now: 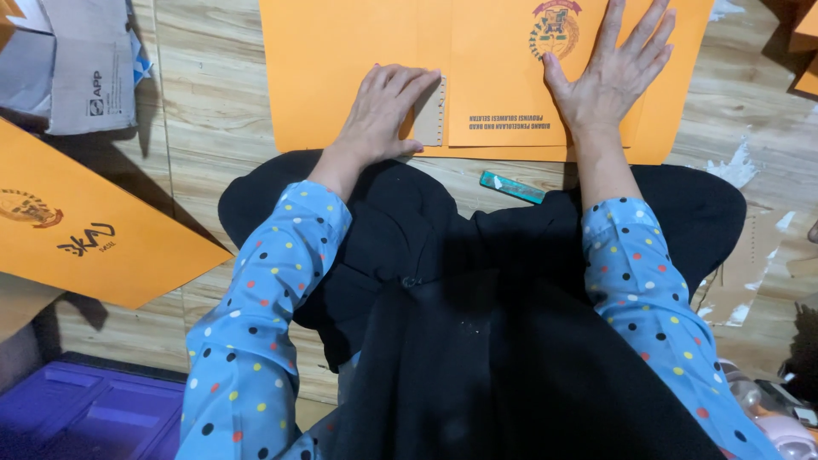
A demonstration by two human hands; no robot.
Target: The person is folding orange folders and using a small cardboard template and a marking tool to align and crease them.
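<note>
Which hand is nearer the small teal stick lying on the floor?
Right. The right hand lies flat on the orange folder, beyond the small teal stick; the left hand is farther off to its left.

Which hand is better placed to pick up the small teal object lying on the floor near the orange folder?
Probably the right hand. The teal object lies just below the orange folder, closer to the right wrist. The left hand presses a small tan strip at the folder's fold, so it looks occupied.

Floor (pixel 213 102): pale wood-grain boards, white smears at right. Purple plastic crate (pixel 85 417) at lower left — grey cardboard box (pixel 77 60) at upper left.
</note>
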